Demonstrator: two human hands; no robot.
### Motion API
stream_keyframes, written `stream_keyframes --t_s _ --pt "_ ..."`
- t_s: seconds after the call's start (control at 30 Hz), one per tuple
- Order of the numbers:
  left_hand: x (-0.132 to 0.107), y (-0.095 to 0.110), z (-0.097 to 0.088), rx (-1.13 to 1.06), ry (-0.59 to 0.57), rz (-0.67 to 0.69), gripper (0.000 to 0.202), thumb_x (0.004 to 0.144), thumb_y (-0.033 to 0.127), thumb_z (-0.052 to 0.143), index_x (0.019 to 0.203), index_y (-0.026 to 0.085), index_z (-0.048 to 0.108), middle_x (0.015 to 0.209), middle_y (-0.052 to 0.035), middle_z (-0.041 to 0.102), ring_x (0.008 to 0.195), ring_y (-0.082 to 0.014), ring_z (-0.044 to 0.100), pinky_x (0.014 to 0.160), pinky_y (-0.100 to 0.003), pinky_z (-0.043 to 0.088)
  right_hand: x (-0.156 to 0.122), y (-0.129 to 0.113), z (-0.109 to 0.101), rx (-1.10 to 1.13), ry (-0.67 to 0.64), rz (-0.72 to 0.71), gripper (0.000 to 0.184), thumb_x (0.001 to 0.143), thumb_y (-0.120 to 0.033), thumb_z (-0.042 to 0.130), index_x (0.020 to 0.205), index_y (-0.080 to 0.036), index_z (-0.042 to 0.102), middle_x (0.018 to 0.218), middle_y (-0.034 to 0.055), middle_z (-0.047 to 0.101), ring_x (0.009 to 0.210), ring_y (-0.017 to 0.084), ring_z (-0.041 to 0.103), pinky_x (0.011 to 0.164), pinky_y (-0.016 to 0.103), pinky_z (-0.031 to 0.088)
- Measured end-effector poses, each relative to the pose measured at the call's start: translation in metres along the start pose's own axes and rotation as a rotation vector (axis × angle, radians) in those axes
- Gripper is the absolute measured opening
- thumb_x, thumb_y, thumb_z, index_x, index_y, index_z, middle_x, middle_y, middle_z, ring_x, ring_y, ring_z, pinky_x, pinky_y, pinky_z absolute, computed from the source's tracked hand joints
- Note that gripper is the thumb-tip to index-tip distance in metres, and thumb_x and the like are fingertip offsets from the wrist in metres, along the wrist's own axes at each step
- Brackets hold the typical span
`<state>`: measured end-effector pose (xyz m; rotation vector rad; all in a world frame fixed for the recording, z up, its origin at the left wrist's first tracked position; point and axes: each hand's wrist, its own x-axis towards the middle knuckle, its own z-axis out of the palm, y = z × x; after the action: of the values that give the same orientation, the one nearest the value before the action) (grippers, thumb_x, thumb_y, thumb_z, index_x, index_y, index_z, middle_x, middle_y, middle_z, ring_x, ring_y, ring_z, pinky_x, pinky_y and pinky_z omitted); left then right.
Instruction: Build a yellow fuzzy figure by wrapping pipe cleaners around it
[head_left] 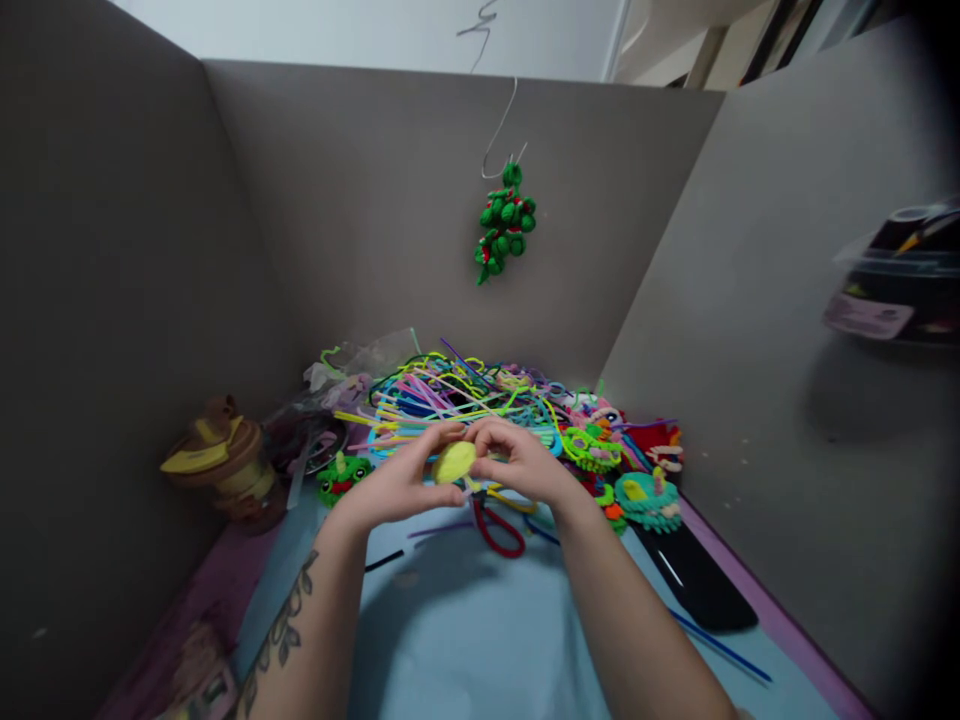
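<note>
Yellow disc [453,462] sits between the right hand [519,462], pinching its edge, and the left hand [414,478], curled around it, grip hard to tell. It looks round; what's left doesn't show. Toys [649,508] right of the right hand look done.

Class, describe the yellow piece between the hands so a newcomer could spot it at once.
From the grey back wall, look down to the pile of coloured strips, then nearer to where the left hand and right hand converge. Between them is the rounded yellow piece, broad, unlike the thin yellow strips behind.
</note>
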<state>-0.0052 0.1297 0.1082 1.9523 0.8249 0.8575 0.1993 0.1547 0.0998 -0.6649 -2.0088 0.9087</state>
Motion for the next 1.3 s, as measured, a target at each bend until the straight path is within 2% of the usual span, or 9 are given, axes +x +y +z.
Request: stream_keyframes --t_s 0.27,0.47,0.67,0.8,0.87,1.03,1.1,1.23,1.3 --pt "0.001 0.004 0.001 -0.042 0.029 -0.015 0.051 0.075 0.032 0.067 0.122 0.023 0.05 0.123 -0.0098 0.052 0.111 -0.0237 0.051 0.093 -0.037 0.041 0.0 0.004 -0.001 -0.034 0.015 0.0 0.01 0.073 -0.02 0.066 0.072 -0.019 0.057 0.098 0.0039 0.059 0.094 0.018 0.056 0.082 0.032 0.044" --pt "-0.001 -0.003 -0.006 -0.06 0.175 -0.074 0.049 0.07 0.032 0.071 0.116 0.023 0.055 0.121 -0.0096 0.054 0.115 -0.0257 0.047 0.094 -0.036 0.039 0.002 0.009 -0.004 -0.197 0.075 -0.068 0.006 0.077 -0.023 0.063 0.081 -0.019 0.06 0.098 0.0052 0.061 0.095 0.018 0.056 0.083 0.034 0.044" --pt "-0.003 -0.011 -0.016 -0.2 0.298 -0.098 0.044 0.071 0.032 0.069 0.112 0.021 0.053 0.111 -0.0083 0.057 0.104 -0.0208 0.053 0.086 -0.029 0.042 0.001 0.015 -0.006 -0.29 0.189 -0.019 0.006 0.08 -0.018 0.057 0.082 -0.019 0.062 0.081 0.0016 0.062 0.078 0.016 0.057 0.073 0.029 0.044" --pt "-0.008 -0.014 -0.022 -0.26 0.361 -0.133 0.043 0.073 0.031 0.068 0.112 0.022 0.051 0.109 -0.0068 0.056 0.099 -0.0184 0.054 0.08 -0.026 0.043 -0.002 0.015 -0.01 -0.298 0.28 -0.008 0.011 0.081 -0.018 0.055 0.087 -0.02 0.064 0.085 0.0027 0.064 0.08 0.017 0.059 0.073 0.03 0.045" --pt "-0.009 -0.014 -0.024 -0.279 0.368 -0.151 0.041 0.073 0.031 0.067 0.11 0.022 0.051 0.108 -0.0062 0.056 0.095 -0.0171 0.055 0.079 -0.025 0.043 -0.003 0.015 -0.013 -0.364 0.257 -0.016 0.012 0.083 -0.019 0.054 0.088 -0.021 0.065 0.086 0.0034 0.065 0.082 0.017 0.059 0.075 0.031 0.045" --pt "-0.009 -0.015 -0.023 -0.294 0.364 -0.164 0.04 0.073 0.032 0.067 0.108 0.022 0.051 0.107 -0.0057 0.057 0.091 -0.016 0.056 0.077 -0.024 0.043 -0.003 0.017 -0.017 -0.552 0.094 -0.025 0.017 0.085 -0.015 0.05 0.089 -0.02 0.066 0.086 0.0048 0.064 0.083 0.018 0.057 0.075 0.032 0.044" --pt "-0.008 -0.017 -0.022 -0.293 0.356 -0.173 0.04 0.073 0.033 0.067 0.109 0.021 0.051 0.107 -0.0054 0.057 0.091 -0.016 0.055 0.076 -0.024 0.043 -0.002 0.015 -0.015 -0.651 0.156 -0.042 0.017 0.085 -0.014 0.05 0.085 -0.02 0.066 0.083 0.0059 0.061 0.083 0.02 0.055 0.075 0.034 0.043" --pt "-0.005 -0.021 -0.021 -0.271 0.334 -0.175 0.04 0.075 0.034 0.065 0.11 0.021 0.05 0.108 -0.0051 0.056 0.091 -0.0157 0.054 0.075 -0.023 0.042 -0.002 0.006 -0.012 -0.797 0.397 -0.04 0.015 0.086 -0.016 0.049 0.084 -0.018 0.064 0.086 0.0079 0.059 0.086 0.022 0.052 0.078 0.035 0.042" --pt "-0.004 -0.023 -0.021 -0.274 0.319 -0.16 0.04 0.076 0.033 0.064 0.11 0.021 0.048 0.108 -0.005 0.056 0.092 -0.0157 0.054 0.076 -0.023 0.042 -0.003 0.003 -0.012 -0.865 0.411 -0.017 0.014 0.088 -0.018 0.048 0.087 -0.018 0.062 0.088 0.0077 0.06 0.086 0.022 0.053 0.078 0.033 0.042"
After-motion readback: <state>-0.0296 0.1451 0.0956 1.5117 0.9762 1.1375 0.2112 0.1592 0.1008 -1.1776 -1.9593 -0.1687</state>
